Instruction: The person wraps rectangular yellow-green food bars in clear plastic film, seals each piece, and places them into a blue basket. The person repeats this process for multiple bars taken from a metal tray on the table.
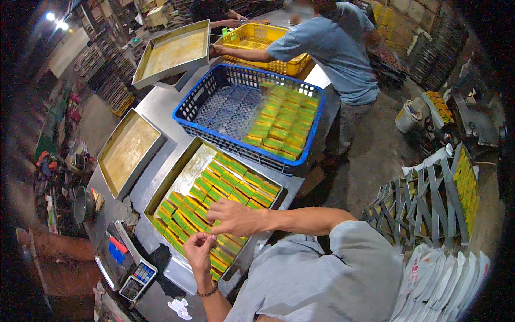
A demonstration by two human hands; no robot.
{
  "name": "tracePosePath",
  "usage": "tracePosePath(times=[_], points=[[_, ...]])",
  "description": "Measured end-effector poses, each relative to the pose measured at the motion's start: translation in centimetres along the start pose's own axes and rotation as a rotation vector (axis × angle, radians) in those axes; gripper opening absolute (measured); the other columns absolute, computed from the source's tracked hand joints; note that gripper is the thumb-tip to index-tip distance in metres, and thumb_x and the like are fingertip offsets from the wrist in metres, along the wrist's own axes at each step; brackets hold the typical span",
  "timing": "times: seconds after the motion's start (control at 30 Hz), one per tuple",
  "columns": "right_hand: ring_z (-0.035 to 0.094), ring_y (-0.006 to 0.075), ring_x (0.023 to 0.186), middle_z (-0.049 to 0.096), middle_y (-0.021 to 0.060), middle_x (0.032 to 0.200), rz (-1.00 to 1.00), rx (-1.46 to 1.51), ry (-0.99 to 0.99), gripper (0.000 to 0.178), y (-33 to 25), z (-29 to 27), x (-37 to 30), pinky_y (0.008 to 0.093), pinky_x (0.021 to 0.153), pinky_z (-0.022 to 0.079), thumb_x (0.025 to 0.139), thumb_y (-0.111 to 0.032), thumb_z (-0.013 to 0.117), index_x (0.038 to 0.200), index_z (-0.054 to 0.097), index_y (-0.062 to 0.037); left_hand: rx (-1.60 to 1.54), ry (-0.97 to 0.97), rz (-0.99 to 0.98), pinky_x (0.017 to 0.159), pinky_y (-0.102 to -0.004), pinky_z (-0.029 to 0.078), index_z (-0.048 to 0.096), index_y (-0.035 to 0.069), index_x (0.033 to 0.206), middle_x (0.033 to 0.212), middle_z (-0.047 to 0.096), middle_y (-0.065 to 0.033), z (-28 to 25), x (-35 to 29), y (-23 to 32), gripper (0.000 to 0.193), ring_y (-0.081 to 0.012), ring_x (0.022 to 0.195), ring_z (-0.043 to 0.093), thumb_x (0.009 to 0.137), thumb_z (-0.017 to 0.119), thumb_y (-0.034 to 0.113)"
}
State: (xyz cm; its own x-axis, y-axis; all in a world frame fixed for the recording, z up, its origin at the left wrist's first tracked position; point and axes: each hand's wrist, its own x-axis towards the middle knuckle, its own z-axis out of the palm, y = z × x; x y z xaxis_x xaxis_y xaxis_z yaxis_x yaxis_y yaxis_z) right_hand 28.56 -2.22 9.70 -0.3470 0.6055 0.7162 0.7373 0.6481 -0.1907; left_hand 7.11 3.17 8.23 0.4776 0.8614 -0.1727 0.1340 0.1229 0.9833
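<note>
Lifting wrapped green-and-yellow blocks [222,188] out of the metal tray [177,173] on the steel counter [155,110], by the look of it. Right hand [234,217] spread wide, palm down, resting over the near rows; holding nothing that can be seen. Left hand [198,249] just beside it, fingers curled narrow near the tray's near edge; cannot tell whether anything is pinched there.

Best done by taking 1 row at a time, fingers slid down both sides, lifted level so wrappers stay flat. Same blocks already stacked in the right half of the blue crate [206,88] beyond; worth keeping those rows tight. Scale [124,261] at the near-left corner and 2 empty trays [129,150] clear of the reach.
</note>
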Motion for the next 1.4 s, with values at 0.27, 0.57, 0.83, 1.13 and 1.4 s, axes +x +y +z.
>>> tracePosePath(times=[0.27, 0.57, 0.83, 1.13, 1.4], points=[[0.056, 0.0227, 0.091, 0.058, 0.0025, 0.088, -0.13, -0.014, -0.113, 0.014, -1.2, 1.5, -1.4, 0.0399, 0.078, 0.044, 0.078, -0.026, 0.065, 0.085, 0.062, -0.0144, -0.348, -0.058, -0.166, 0.057, -0.0235, 0.043, 0.063, 0.005, 0.09, 0.078, 0.064, -0.0001, -0.9, 0.1, -3.4, 0.01, -0.009, 0.06, 0.053, 0.093, 0.072, 0.008], [0.06, 0.0218, 0.105, 0.069, 0.006, 0.096, -0.158, 0.019, -0.285, 0.013, -3.7, 3.1, -1.6, 0.0386, 0.087, 0.044, 0.084, -0.021, 0.063, 0.087, 0.06, -0.0093, 0.399, 0.295, 0.292, 0.06, -0.0238, 0.043, 0.065, 0.001, 0.086, 0.075, 0.06, 0.002, 0.1, -1.8, -2.2, 0.011, -0.0061, 0.065, 0.053, 0.091, 0.072, 0.007], [0.064, 0.0271, 0.106, 0.07, 0.0101, 0.104, 0.208, 0.162, -0.587, 0.017, -5.2, 1.3, 0.4, 0.0454, 0.09, 0.043, 0.089, -0.017, 0.065, 0.1, 0.063, -0.0058, 0.378, 0.448, 0.393, 0.057, -0.0252, 0.04, 0.063, 0.0, 0.085, 0.075, 0.058, -0.0007, 0.6, -3.3, 0.5, 0.015, -0.008, 0.063, 0.05, 0.092, 0.074, 0.008], [0.068, 0.0337, 0.101, 0.073, 0.013, 0.108, 0.297, 0.378, -0.576, 0.036, -4.7, 2.8, -0.7, 0.05, 0.087, 0.044, 0.085, -0.015, 0.074, 0.119, 0.063, -0.0082, 0.408, 0.419, 0.487, 0.062, -0.0325, 0.045, 0.062, 0.0, 0.083, 0.078, 0.058, -0.0077, 1.7, -4.3, 0.8, 0.014, -0.0185, 0.069, 0.056, 0.088, 0.074, 0.005], [0.069, 0.0425, 0.091, 0.074, 0.0182, 0.1, 0.562, 0.603, -0.641, 0.044, -4.4, 2.2, -1.0, 0.0571, 0.09, 0.046, 0.082, -0.012, 0.073, 0.124, 0.061, -0.0063, 0.583, 0.343, 0.53, 0.072, -0.0405, 0.046, 0.061, 0.0, 0.085, 0.084, 0.06, -0.0124, 1.8, -5.2, 1.6, 0.015, -0.0304, 0.079, 0.06, 0.085, 0.075, 0.007]])
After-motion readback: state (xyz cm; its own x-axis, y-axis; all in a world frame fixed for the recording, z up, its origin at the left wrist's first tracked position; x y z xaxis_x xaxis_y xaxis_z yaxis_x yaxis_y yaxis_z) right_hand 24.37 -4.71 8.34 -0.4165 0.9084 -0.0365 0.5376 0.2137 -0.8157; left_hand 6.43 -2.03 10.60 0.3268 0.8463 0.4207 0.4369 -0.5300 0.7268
